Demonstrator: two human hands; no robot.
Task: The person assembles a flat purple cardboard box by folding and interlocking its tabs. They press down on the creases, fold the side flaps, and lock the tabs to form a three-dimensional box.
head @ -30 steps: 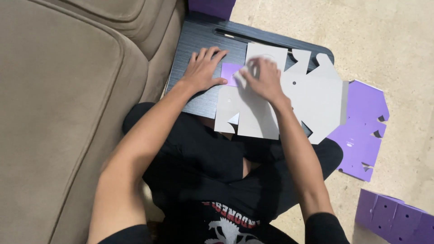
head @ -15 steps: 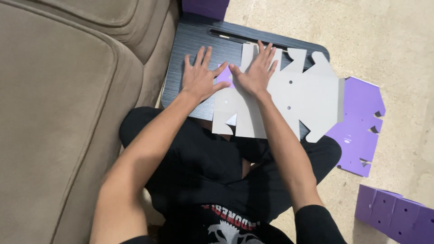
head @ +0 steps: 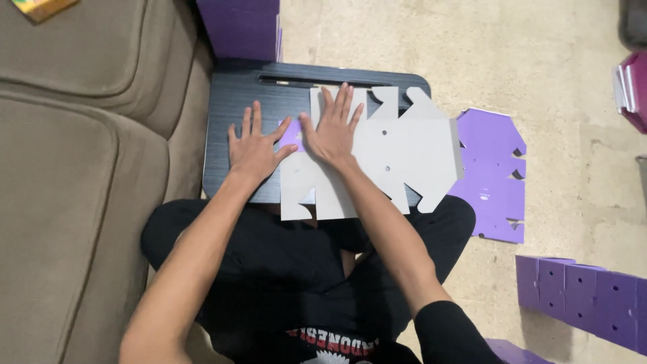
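Observation:
A flat die-cut cardboard box blank (head: 397, 155), grey side up with a purple underside showing at a folded flap (head: 291, 133), lies on a black lap desk (head: 229, 101) across my legs. My left hand (head: 253, 145) rests flat on the desk beside the blank's left edge, its thumb touching the purple flap. My right hand (head: 331, 129) presses flat, fingers spread, on the blank's left part. Neither hand grips anything.
A beige sofa (head: 74, 175) stands on the left. More purple flat blanks (head: 495, 168) lie on the floor at the right, folded purple boxes (head: 586, 296) at the lower right, another purple box (head: 246, 30) behind the desk. A pink container (head: 633, 87) sits at the right edge.
Both hands have spread flat and slid toward the far side of the blank, pressing the left fold down. The view has shifted a little; the blank stays on the desk.

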